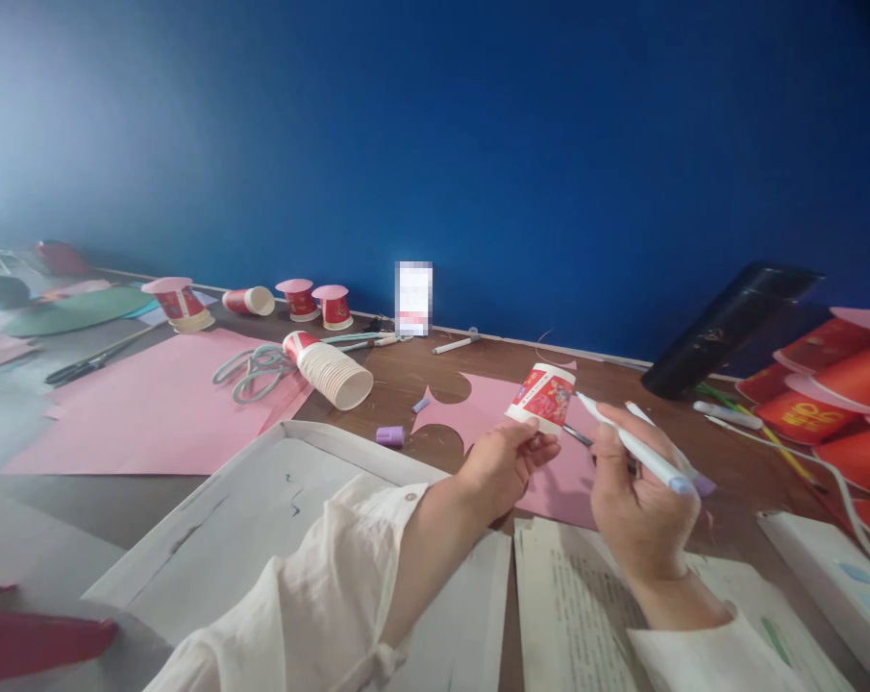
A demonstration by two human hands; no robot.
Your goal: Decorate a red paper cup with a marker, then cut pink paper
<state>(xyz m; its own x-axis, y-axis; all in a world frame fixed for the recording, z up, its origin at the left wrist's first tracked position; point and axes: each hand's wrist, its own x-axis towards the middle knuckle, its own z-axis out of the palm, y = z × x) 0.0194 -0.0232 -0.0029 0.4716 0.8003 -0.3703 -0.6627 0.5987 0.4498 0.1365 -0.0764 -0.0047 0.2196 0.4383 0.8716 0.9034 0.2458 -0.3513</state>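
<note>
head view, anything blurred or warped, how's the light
Head view: wide lens bends and tilts the table; glare washes the blue wall at left; the card against it is pixelated; the paper cup in the left hand and marker in the right hand look sharp.

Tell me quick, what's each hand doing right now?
Left hand: fingers closed on the red paper cup.
Right hand: fingers closed on a white pen, tip near the cup.
</note>
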